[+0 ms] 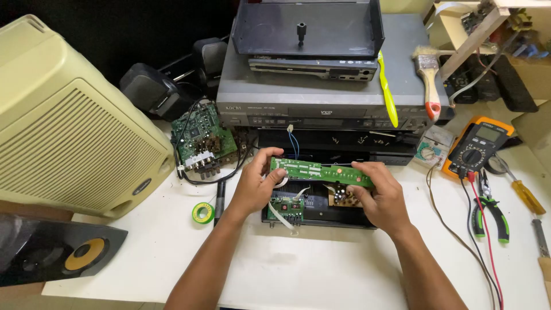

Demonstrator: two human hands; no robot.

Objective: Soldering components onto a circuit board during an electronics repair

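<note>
Both my hands hold a long narrow green circuit board (318,171) level above a black front panel (315,213) that lies on the white table (321,264). My left hand (252,186) grips the board's left end. My right hand (381,198) grips its right end. Below the board, inside the panel, sit a small green board (286,209) with a white ribbon cable and a small brown board (343,197). Blue wires (294,143) run from the stacked players behind toward the board.
Grey disc players (321,95) are stacked at the back with a yellow toothbrush (388,92) and a paintbrush (429,77) on top. A cream speaker (69,126) stands left, a green board (201,138) beside it. An orange multimeter (476,143), pliers (491,215) and a screwdriver (525,192) lie right. A tape roll (202,212) is near my left forearm.
</note>
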